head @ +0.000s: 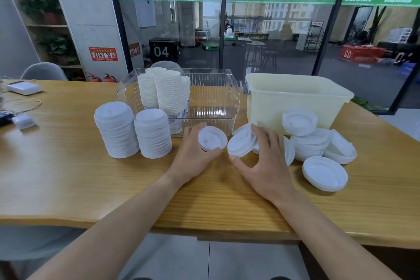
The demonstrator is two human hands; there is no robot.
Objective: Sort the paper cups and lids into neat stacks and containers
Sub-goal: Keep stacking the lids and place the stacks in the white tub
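Observation:
My left hand (193, 152) grips a white plastic lid (212, 138), tilted with its underside toward me. My right hand (266, 161) pinches another white lid (242, 143) just right of it, above the wooden table (68, 177). Two tall neat stacks of lids (117, 129) (153, 133) stand to the left. A loose heap of lids (311, 141) lies to the right, with a single lid (325, 173) nearest me. Stacked white paper cups (163, 93) stand in the left part of a clear plastic bin (216, 102).
A cream plastic tub (295, 100) stands behind the loose lids at the right. Small white devices and cables (22, 91) lie at the table's left end. A grey chair (44, 71) and a glass wall are beyond the far edge.

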